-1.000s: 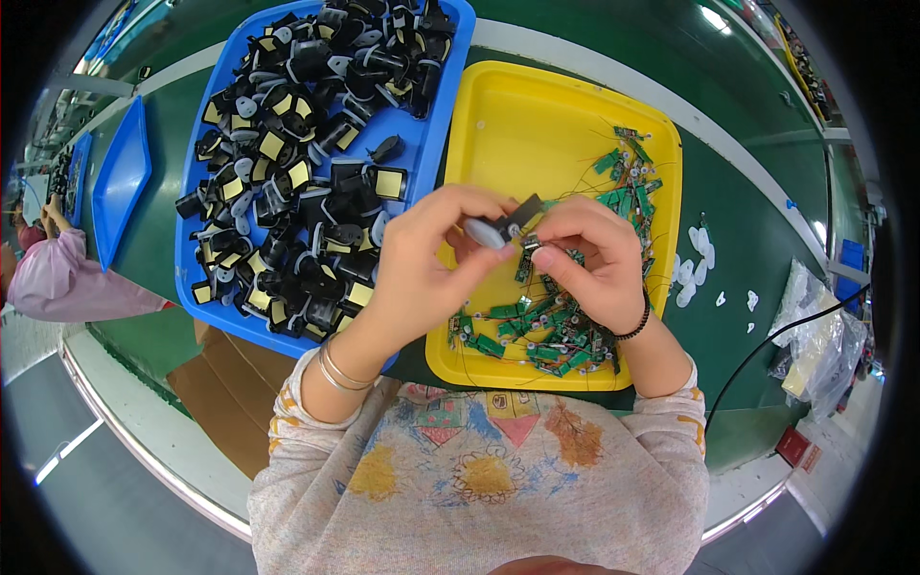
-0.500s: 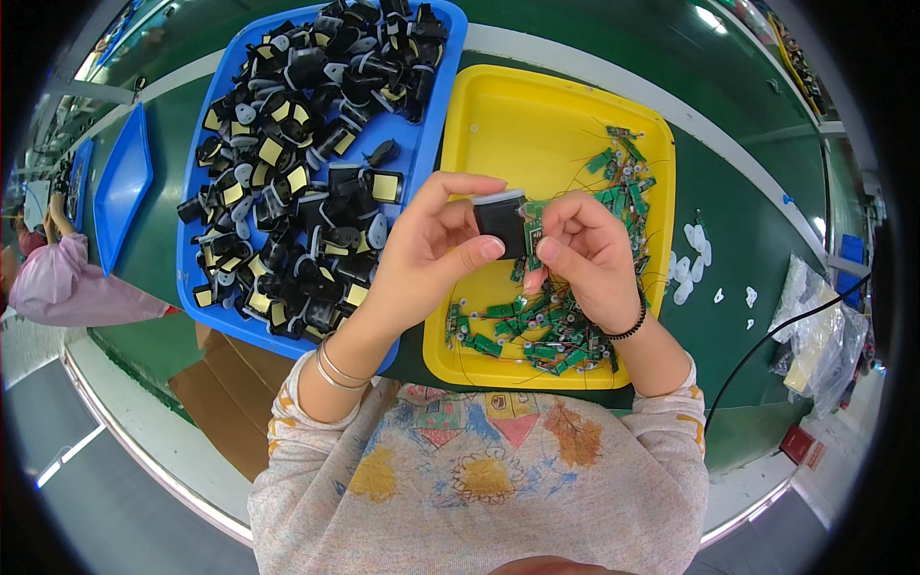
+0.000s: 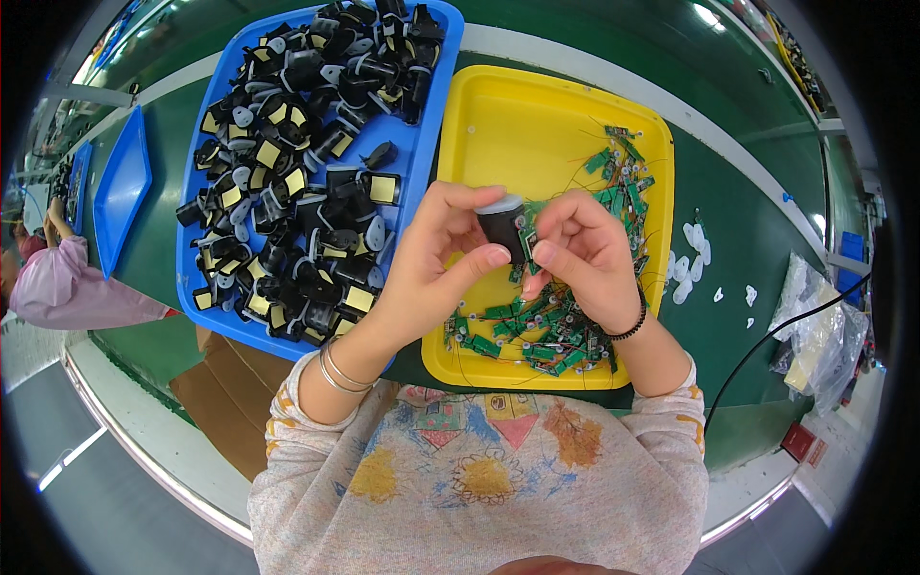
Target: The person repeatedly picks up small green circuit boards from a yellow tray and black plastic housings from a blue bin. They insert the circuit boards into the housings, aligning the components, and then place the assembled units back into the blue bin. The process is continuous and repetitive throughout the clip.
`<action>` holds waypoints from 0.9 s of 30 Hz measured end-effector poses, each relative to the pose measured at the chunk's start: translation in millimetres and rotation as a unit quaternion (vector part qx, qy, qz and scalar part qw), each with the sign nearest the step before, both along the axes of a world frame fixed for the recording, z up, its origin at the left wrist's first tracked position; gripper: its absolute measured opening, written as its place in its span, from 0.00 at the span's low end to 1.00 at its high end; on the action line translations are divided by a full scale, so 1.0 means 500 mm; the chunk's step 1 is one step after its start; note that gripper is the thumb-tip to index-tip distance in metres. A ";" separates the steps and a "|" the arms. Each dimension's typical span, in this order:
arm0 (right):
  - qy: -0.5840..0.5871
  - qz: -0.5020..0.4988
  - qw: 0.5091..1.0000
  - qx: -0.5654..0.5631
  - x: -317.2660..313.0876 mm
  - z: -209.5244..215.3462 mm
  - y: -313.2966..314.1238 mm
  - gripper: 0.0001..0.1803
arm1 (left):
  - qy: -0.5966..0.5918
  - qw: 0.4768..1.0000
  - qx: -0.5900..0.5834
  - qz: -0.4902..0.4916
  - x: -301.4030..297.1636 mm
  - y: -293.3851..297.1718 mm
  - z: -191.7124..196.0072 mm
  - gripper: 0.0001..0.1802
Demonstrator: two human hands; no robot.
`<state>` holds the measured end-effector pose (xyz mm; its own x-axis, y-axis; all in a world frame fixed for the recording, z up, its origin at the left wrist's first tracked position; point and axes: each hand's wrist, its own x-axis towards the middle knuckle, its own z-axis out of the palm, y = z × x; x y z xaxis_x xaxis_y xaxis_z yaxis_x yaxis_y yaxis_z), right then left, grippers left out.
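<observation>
Between thumb and fingers, my left hand (image 3: 436, 251) grips a black plastic housing (image 3: 500, 228) with a grey rim on top. My right hand (image 3: 589, 254) pinches a small green circuit board (image 3: 528, 237) against the housing's right side. Whether the board is inside the housing or only touching it, I cannot tell. Both hands are above the yellow tray (image 3: 498, 105), which holds several loose green circuit boards (image 3: 546, 335) with thin wires. Left of it, a blue tray (image 3: 407, 144) carries a heap of similar black housings (image 3: 287, 182), some with pale yellow pads.
White plastic pieces (image 3: 682, 268) lie on the green table right of the yellow tray, near clear plastic bags (image 3: 819, 316) and a black cable (image 3: 767, 337). Brown cardboard (image 3: 225, 398) sits below the blue tray. At far left, a person in a pink sleeve (image 3: 86, 283) works beside another blue tray (image 3: 125, 196).
The black housing has been tilted in my left hand, so more of its grey top shows. My right hand stays beside it with the circuit board.
</observation>
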<state>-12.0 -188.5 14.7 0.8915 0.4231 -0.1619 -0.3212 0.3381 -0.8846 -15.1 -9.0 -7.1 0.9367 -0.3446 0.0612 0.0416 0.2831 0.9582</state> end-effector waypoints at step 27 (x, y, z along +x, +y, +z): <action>-0.306 -0.010 0.907 -0.291 -0.006 -0.003 0.008 0.06 | -0.033 0.997 0.052 -0.042 0.014 0.018 0.012 0.18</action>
<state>-14.9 -184.6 13.2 0.8963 0.4078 0.1742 0.2900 -0.2418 -0.9260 -8.1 -0.3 -1.0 0.8991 -0.4303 0.0803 -0.0021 0.1793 0.9838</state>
